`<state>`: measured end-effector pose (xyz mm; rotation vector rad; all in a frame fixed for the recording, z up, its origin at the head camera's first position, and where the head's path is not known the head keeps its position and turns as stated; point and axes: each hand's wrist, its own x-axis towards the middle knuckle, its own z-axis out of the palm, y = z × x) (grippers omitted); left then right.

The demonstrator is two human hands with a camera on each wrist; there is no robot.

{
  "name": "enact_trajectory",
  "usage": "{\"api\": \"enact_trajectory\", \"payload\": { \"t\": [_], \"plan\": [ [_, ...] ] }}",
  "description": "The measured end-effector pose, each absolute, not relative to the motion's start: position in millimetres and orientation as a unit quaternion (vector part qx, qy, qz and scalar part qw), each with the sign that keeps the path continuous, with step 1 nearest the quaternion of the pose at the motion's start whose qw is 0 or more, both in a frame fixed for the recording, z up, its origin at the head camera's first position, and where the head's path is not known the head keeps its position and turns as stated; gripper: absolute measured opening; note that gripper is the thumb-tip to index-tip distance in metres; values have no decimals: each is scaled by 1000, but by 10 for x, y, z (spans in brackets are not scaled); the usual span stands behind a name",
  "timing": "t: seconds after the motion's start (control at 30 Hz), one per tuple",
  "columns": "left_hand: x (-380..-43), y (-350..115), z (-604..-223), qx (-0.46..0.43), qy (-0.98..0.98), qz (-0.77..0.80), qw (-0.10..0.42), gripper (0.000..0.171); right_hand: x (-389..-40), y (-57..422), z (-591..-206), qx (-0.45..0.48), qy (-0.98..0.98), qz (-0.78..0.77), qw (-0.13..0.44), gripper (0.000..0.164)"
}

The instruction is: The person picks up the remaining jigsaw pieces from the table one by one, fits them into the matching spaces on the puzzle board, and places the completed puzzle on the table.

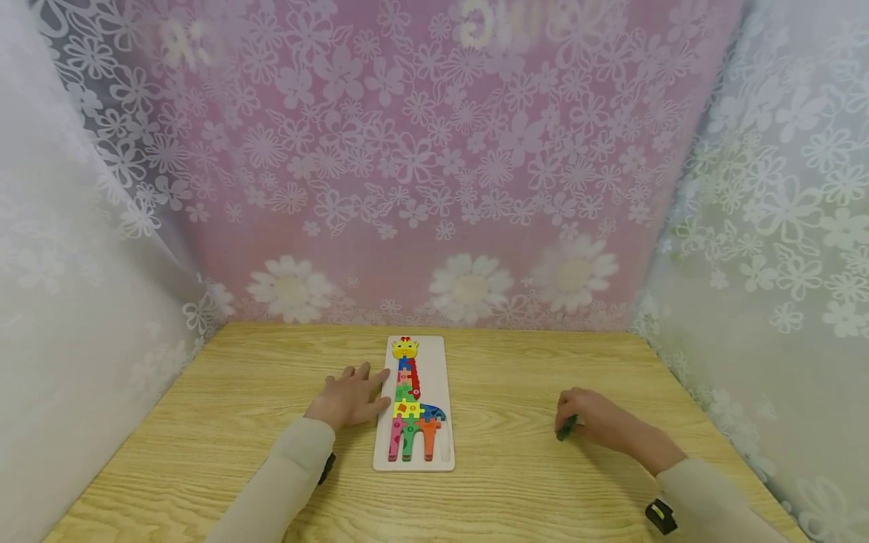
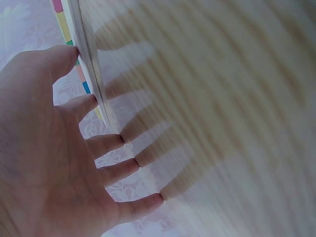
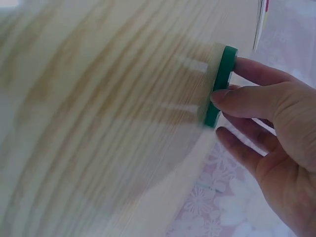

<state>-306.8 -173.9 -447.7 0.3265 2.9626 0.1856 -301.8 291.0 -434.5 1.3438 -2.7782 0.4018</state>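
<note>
A white puzzle board [image 1: 431, 354] holds a giraffe made of colourful interlocking pieces, with a yellow head [image 1: 404, 348] at the far end. At its lower right, one leg-shaped recess [image 1: 445, 443] shows bare board. My left hand [image 1: 349, 397] lies on the table at the board's left side, fingers spread; in the left wrist view its thumb and index fingertips meet the board's edge [image 2: 89, 59]. Off to the right, my right hand [image 1: 591, 416] pinches a green puzzle piece [image 3: 222, 84] between thumb and fingers, the piece standing on edge close over the tabletop.
The wooden table [image 1: 502, 483] has a glossy surface that mirrors the hands. Behind it hangs a pink flowered curtain [image 1: 407, 151], with pale floral cloth [image 1: 781, 249] along both sides. Dark wrist straps [image 1: 660, 516] sit at the sleeves.
</note>
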Motion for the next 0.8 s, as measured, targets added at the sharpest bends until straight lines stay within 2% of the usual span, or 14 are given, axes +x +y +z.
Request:
{"api": "enact_trajectory", "payload": {
  "t": [0.33, 0.5, 0.53, 0.7, 0.8],
  "plan": [
    [-3076, -1739, -4485, 111, 989, 60, 78, 68, -3052, 2832, -4345, 459, -878, 129, 41, 35],
    [-3070, -1745, -4461, 119, 989, 54, 74, 67, -2992, 2905, -4298, 422, -897, 114, 64, 13],
    [-3067, -1746, -4456, 119, 989, 53, 74, 67, -2980, 2918, -4293, 409, -904, 108, 61, 15],
    [-3057, -1749, -4449, 118, 989, 55, 74, 67, -2921, 2946, -4331, 358, -929, 86, 35, 55],
    [-3057, -1748, -4463, 118, 989, 56, 74, 68, -2897, 2944, -4381, 354, -931, 84, 36, 58]
  ]
}}
